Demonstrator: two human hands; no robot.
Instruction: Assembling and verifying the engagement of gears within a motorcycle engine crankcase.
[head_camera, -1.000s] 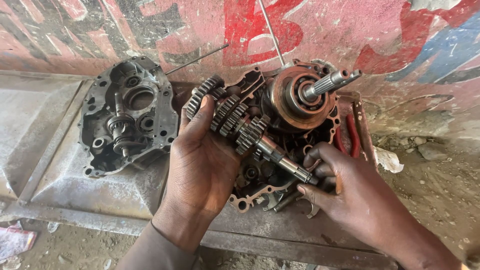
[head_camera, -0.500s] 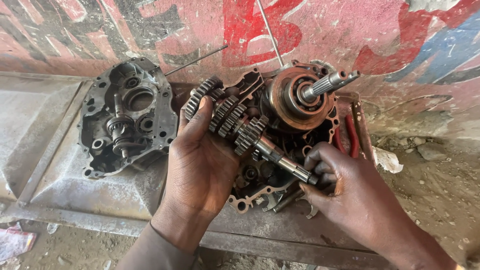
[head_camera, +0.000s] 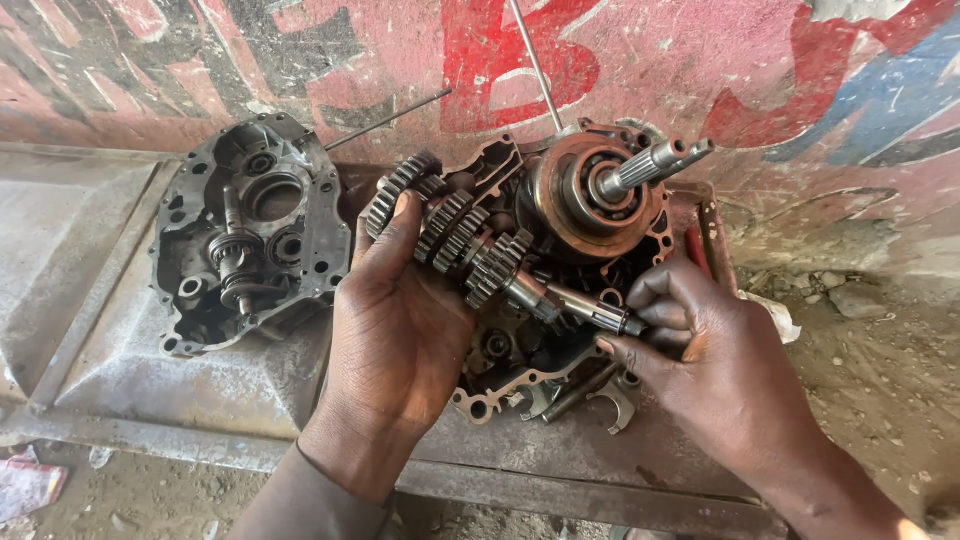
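Right now, your left hand (head_camera: 395, 330) lies palm-down with its fingers (head_camera: 385, 235) curled over a gear cluster (head_camera: 460, 240), a stack of dark, greasy toothed wheels of differing widths threaded on a shaft. The gears sit side by side, their teeth worn to a dull steel grey under a film of oil and dirt. From the cluster a shaft (head_camera: 580, 305) runs down and to the right, smooth near the gears and splined at its tip. Your right hand (head_camera: 715, 375) meets that tip, its fingers (head_camera: 665, 300) clenched around the splined end, thumb below and index finger above.

Gear cluster and shaft rest over an open engine crankcase half (head_camera: 520, 385), a rust-brown casting with bolt holes around its rim. Just behind the gears, in the same casing, stands a round, coppery drum (head_camera: 590, 200) with a bright splined stub (head_camera: 655, 165) poking up toward the right. Below the casing lie two small forked metal pieces (head_camera: 615, 405), near your right hand.

To the left, well apart from your hands, a second crankcase half (head_camera: 250, 235) lies open, black and oily, with a small gear on a post inside. Everything sits on a dented grey metal table (head_camera: 150, 380), set against a wall painted red and blue (head_camera: 800, 80).
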